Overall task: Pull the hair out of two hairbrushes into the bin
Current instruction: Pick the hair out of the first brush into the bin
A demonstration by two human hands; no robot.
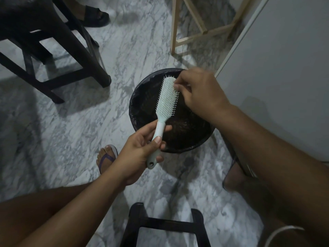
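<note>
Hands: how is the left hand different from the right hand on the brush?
The left hand wraps its fingers round the handle of the hairbrush, low down; the right hand pinches at the bristles near the top of the head. The left hand is by the near rim of the bin; the right hand is over its far side. Both touch the same hairbrush, held above the bin.

pale mint paddle hairbrush (166,97) – bristles up, tilted, over black-lined round bin (140,91).

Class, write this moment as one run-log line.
left hand: holds brush handle | right hand: pinches at brush head | brush: over bin
</note>
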